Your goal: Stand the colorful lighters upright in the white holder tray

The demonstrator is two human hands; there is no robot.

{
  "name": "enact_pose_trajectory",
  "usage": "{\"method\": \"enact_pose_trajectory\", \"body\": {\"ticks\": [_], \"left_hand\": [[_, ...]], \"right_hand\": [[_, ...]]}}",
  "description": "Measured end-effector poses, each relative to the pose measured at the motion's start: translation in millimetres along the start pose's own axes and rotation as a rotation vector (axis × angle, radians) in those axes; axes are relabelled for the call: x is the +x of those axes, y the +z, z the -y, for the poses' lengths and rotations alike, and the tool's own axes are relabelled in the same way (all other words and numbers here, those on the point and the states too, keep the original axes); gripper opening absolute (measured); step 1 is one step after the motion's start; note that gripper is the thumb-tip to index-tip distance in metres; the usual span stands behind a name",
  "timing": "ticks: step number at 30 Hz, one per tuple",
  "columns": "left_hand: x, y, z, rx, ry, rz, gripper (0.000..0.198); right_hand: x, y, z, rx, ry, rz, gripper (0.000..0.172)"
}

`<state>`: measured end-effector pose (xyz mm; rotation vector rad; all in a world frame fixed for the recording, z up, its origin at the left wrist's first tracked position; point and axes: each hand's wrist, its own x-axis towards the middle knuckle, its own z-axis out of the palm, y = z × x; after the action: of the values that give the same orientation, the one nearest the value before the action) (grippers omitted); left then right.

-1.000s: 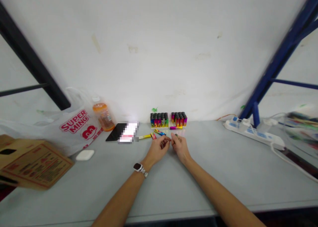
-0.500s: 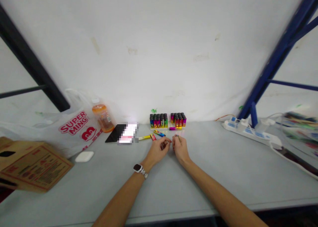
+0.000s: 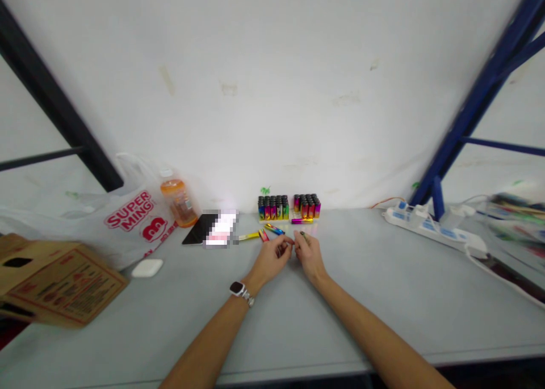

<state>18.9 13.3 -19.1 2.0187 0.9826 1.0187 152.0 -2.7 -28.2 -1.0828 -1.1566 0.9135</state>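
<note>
My right hand [image 3: 310, 257] is closed, with the dark end of a lighter [image 3: 304, 235] showing above its fingers. Thumb and fingers of my left hand [image 3: 270, 258] are pinched together close beside it; what they hold, if anything, is too small to make out. Just beyond the hands lie a yellow lighter [image 3: 248, 237], a red one [image 3: 264, 235] and a blue-and-orange one [image 3: 275, 229]. Behind them, two groups of shiny multicoloured lighters stand upright, a left group [image 3: 273, 208] and a right group [image 3: 307, 206]. A purple-and-yellow lighter [image 3: 302, 221] lies before the right group.
At left are a cardboard box [image 3: 68, 284], a plastic bag [image 3: 128, 224], a bottle of orange drink [image 3: 179, 201], a white case [image 3: 147, 268] and a dark tablet or phone [image 3: 199, 230] with a blurred bright patch. A white power strip [image 3: 434, 230] lies right, near a blue post [image 3: 472, 99].
The view has shifted slightly. My right fingers have tilted a little, and more of the lighter's end shows. My left hand stays pinched in about the same place.
</note>
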Motion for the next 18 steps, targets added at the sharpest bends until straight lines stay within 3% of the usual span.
{"method": "enact_pose_trajectory", "body": {"ticks": [13,18], "left_hand": [[-0.3,-0.1,1.0,-0.024,-0.007,0.007,0.016],[0.0,-0.7,-0.2,-0.011,-0.009,0.006,0.016]], "right_hand": [[-0.6,1.2,0.2,-0.105,-0.061,-0.033,0.043],[-1.3,1.1,1.2,-0.131,-0.074,-0.044,0.034]]}}
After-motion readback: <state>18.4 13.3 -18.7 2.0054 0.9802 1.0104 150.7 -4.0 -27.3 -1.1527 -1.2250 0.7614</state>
